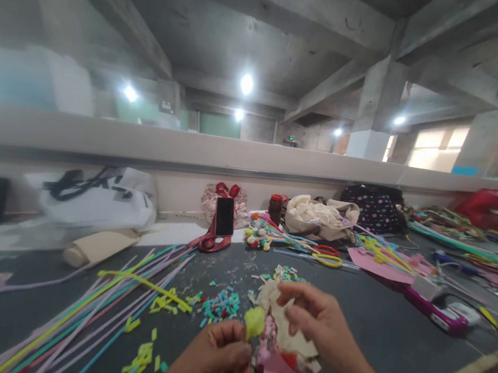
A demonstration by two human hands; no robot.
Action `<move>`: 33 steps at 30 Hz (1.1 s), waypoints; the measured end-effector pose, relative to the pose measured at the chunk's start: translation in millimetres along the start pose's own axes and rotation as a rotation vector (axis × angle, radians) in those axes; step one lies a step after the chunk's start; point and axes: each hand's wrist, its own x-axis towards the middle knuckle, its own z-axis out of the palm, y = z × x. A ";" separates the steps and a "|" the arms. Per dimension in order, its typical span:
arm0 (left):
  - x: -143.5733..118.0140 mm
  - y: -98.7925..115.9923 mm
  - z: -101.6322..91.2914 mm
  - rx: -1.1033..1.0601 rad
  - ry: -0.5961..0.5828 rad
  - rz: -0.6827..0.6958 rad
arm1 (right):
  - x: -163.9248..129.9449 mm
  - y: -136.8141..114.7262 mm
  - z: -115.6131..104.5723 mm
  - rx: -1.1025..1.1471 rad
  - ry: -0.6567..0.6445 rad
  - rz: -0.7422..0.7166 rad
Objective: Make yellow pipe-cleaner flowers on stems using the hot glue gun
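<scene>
While cloth [311, 211] fills a bag [348, 210], the left hand [215, 356] pinches fluff [254, 322].

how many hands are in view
2: the left hand, lower centre, holds a yellow piece; the right hand is farther right, by the cream cloth. None seem hidden.

Strips [98, 307] lie along the left of the counter [370, 306], with a heap of cut pieces [222, 305] right of them and a glue gun [273, 368] farther right, nearer my camera. Behind these I see a phone [224, 216] left of a bottle [275, 211].
</scene>
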 end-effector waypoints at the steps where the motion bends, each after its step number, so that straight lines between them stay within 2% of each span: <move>1: -0.6 2.3 -1.1 0.009 0.041 0.007 | 2.1 -1.6 -7.1 -0.016 0.076 0.017; 4: -2.1 9.3 -3.7 0.034 0.153 0.027 | 6.5 -3.7 -26.9 -0.035 0.226 0.046; 11: -9.4 17.8 5.1 0.078 0.281 0.005 | 9.9 -0.9 -59.3 -0.018 0.356 0.029; 15: -10.5 18.5 6.1 0.090 0.274 -0.001 | 13.8 5.8 -79.0 -0.039 0.473 0.012; 19: -8.4 18.2 2.7 0.097 0.217 -0.030 | 13.9 12.0 -92.4 -0.077 0.540 -0.012; 33: 0.8 6.4 -1.8 0.148 0.125 -0.089 | 16.3 28.5 -100.6 -0.099 0.525 0.062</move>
